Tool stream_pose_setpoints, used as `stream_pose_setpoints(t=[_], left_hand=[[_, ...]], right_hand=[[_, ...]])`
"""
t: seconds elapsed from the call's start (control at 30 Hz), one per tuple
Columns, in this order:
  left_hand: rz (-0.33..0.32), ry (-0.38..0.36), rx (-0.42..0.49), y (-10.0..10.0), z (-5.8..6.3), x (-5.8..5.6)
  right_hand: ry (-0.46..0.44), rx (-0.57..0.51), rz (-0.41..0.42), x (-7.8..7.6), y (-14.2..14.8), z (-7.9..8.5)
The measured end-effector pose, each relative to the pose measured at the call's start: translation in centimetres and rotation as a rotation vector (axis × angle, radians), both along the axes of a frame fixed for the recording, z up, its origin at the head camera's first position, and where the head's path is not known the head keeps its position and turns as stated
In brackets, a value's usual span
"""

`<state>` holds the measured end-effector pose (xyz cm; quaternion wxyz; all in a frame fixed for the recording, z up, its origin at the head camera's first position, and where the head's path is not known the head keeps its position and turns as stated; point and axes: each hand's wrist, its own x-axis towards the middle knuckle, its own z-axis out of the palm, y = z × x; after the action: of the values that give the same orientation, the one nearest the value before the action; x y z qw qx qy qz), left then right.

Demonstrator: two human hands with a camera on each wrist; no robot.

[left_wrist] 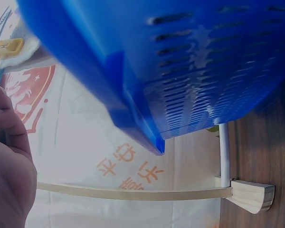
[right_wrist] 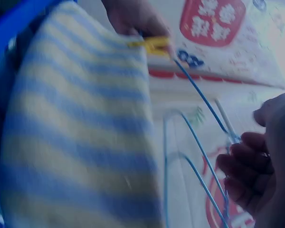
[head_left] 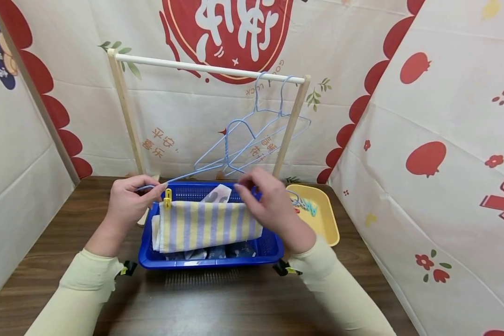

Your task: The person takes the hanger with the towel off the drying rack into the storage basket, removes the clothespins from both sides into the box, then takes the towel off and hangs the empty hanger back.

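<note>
A striped towel [head_left: 212, 224] in yellow and purple hangs from a blue wire hanger [head_left: 227, 144] over the basket. One yellow clothespin [head_left: 167, 198] clips it near the hanger's left end. My left hand [head_left: 130, 200] pinches that end of the hanger, close to the clothespin. At the towel's right end is my right hand [head_left: 270, 200], blurred; it hides part of the hanger there. In the right wrist view, the right hand's fingers [right_wrist: 247, 166] are loosely bent, thumb apart, with nothing seen between them.
Beneath the towel a blue basket [head_left: 212, 262] holds folded cloths. Two blue hangers [head_left: 256, 100] hang on the white rail [head_left: 185, 66] of a wooden rack behind it. A yellow tray [head_left: 329, 224] with several clothespins [head_left: 308, 206] stands at the right.
</note>
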<state>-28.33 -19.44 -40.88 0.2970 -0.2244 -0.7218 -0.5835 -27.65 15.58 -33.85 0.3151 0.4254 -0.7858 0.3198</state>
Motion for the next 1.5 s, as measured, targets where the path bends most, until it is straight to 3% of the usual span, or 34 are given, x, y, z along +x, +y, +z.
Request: stream_pose_setpoints(t=[0.27, 0.63, 0.93, 1.2, 1.5], left_hand=[[-0.017, 0.019, 0.013, 0.4, 0.1, 0.0], [-0.026, 0.063, 0.012, 0.6, 0.2, -0.3], [-0.027, 0.076, 0.013, 0.6, 0.1, -0.4], [-0.004, 0.068, -0.008, 0.5, -0.1, -0.3], [0.012, 0.089, -0.033, 0.4, -0.2, -0.5]], right_hand=[[-0.042, 0.161, -0.036, 0.1, -5.6, -1.4], [-0.205, 0.174, 0.004, 0.4, -10.8, -2.4], [-0.235, 0.074, 0.067, 0.6, -12.3, -3.3], [-0.295, 0.035, 0.072, 0.5, -12.7, -3.9], [-0.274, 0.015, 0.072, 0.4, -13.0, -4.1]])
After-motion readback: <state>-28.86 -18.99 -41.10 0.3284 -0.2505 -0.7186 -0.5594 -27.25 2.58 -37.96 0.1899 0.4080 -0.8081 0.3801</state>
